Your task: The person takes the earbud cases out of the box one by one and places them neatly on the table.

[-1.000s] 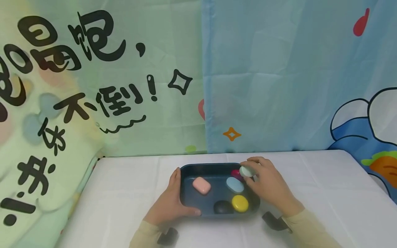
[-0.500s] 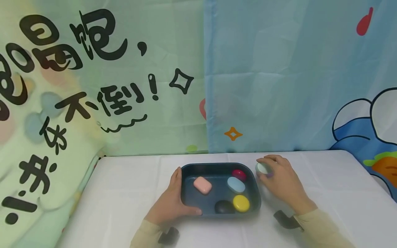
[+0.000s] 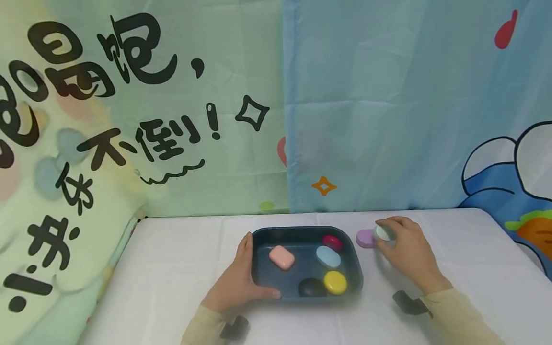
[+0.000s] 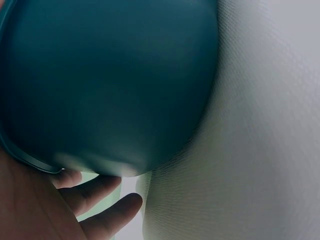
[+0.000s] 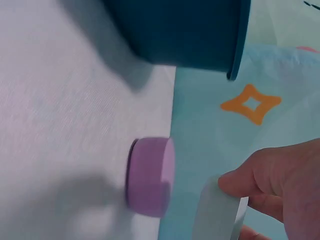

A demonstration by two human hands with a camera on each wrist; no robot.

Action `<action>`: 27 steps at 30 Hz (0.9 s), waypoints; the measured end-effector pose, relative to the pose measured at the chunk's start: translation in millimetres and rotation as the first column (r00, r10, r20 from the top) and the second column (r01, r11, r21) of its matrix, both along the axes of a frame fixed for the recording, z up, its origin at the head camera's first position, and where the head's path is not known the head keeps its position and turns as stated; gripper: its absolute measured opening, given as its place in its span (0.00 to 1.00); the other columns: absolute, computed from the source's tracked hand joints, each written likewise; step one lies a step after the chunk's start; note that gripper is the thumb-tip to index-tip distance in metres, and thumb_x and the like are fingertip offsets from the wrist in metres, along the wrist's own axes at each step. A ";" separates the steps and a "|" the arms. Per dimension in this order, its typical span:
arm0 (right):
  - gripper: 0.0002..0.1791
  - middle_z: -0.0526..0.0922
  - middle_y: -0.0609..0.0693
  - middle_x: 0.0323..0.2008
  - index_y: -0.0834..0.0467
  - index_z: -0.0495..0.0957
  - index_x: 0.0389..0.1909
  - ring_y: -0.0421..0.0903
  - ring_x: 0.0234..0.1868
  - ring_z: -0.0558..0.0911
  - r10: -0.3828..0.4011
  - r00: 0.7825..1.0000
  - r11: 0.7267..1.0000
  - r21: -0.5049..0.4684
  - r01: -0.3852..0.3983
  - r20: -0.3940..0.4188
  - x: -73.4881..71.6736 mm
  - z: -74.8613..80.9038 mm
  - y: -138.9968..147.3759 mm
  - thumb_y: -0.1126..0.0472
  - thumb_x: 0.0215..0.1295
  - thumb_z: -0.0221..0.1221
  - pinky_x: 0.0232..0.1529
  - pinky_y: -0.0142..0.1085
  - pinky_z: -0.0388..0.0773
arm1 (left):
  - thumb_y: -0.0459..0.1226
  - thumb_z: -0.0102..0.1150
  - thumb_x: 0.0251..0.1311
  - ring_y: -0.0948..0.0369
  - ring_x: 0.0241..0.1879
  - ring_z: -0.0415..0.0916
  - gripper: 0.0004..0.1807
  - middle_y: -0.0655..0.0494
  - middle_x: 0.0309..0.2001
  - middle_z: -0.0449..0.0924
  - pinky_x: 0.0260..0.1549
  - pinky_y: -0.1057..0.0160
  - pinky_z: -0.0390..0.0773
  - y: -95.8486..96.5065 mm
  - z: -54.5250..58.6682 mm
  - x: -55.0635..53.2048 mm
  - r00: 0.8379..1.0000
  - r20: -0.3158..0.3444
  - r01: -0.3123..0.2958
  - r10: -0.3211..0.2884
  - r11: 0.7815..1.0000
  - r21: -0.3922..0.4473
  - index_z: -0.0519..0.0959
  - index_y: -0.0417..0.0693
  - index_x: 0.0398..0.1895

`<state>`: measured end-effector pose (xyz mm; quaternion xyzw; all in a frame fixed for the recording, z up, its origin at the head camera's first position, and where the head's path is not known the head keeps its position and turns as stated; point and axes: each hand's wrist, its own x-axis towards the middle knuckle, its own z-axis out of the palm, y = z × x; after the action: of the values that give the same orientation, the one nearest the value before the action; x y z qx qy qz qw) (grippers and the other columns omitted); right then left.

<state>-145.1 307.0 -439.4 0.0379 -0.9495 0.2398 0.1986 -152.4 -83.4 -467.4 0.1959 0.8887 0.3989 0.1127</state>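
Observation:
My left hand (image 3: 241,275) grips the left end of a dark blue tray (image 3: 280,232), its thumb along the front rim. In the left wrist view, the tray's outer wall (image 4: 110,90) fills the upper left, with several fingers against it. Right of the tray, my right hand (image 3: 407,251) pinches a pale mint rounded block (image 3: 383,233) between thumb and fingers. Close beside it, a purple rounded block (image 3: 364,238) lies on the table. In the right wrist view, the mint block (image 5: 215,215) is tilted and apart from the purple block (image 5: 150,177).
Inside the tray lie a pink block (image 3: 282,258), a crimson block (image 3: 332,243), a light blue block (image 3: 328,257), a yellow block (image 3: 335,282) and a black block (image 3: 312,288). A white cloth (image 3: 172,258) covers the table; a printed curtain (image 3: 366,120) hangs behind.
My right hand has carried the mint block rightward from over the tray's back right corner, past the purple block, which now shows on the table. Left hand and tray stay put.

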 end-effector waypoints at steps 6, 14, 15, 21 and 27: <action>0.21 0.74 0.73 0.53 0.69 0.81 0.51 0.72 0.53 0.71 -0.020 0.999 1.000 0.007 0.020 0.032 -2.3 -4.7 9.9 0.67 0.55 0.68 0.52 0.65 0.68 | 0.63 0.78 0.39 0.49 0.76 0.48 0.79 0.46 0.81 0.30 0.68 0.47 0.62 0.3 0.4 0.3 1.000 0.006 -0.002 0.002 1.000 -0.002 0.31 0.44 0.81; 0.21 0.73 0.76 0.54 0.71 0.80 0.52 0.75 0.54 0.70 -0.040 0.994 0.999 0.021 0.038 0.105 -5.7 -10.1 19.3 0.68 0.57 0.66 0.56 0.68 0.65 | 0.62 0.78 0.39 0.47 0.77 0.47 0.79 0.46 0.81 0.30 0.68 0.47 0.62 1.4 -1.3 -0.5 1.000 0.014 0.000 0.000 1.000 -0.005 0.30 0.45 0.81; 0.21 0.73 0.76 0.53 0.71 0.80 0.52 0.75 0.54 0.70 -0.039 0.994 0.999 0.024 0.036 0.106 -6.2 -10.9 20.3 0.68 0.57 0.66 0.56 0.68 0.65 | 0.62 0.78 0.40 0.47 0.76 0.48 0.79 0.45 0.81 0.30 0.68 0.46 0.62 1.2 -1.7 -0.6 1.000 0.012 0.002 -0.002 1.000 -0.004 0.30 0.45 0.81; 0.21 0.74 0.76 0.53 0.72 0.79 0.52 0.75 0.54 0.71 -0.040 0.989 0.999 0.041 0.035 0.143 -9.3 -14.8 26.0 0.66 0.59 0.65 0.57 0.68 0.64 | 0.62 0.78 0.40 0.46 0.76 0.49 0.79 0.44 0.81 0.30 0.68 0.46 0.63 1.2 -2.1 -0.3 1.000 0.007 0.005 -0.005 1.000 0.004 0.31 0.43 0.81; 0.22 0.73 0.76 0.55 0.72 0.79 0.54 0.75 0.56 0.69 -0.047 0.976 0.998 0.043 0.039 0.211 -14.6 -17.0 29.5 0.64 0.62 0.64 0.58 0.68 0.63 | 0.61 0.79 0.40 0.45 0.76 0.50 0.78 0.42 0.81 0.31 0.68 0.45 0.63 1.5 -0.7 0.5 1.000 -0.007 -0.003 0.003 1.000 0.009 0.32 0.42 0.81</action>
<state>-159.7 336.5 -456.4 -0.0045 -0.9704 0.2196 0.1005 -151.9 -81.9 -468.1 0.1965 0.8876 0.4023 0.1080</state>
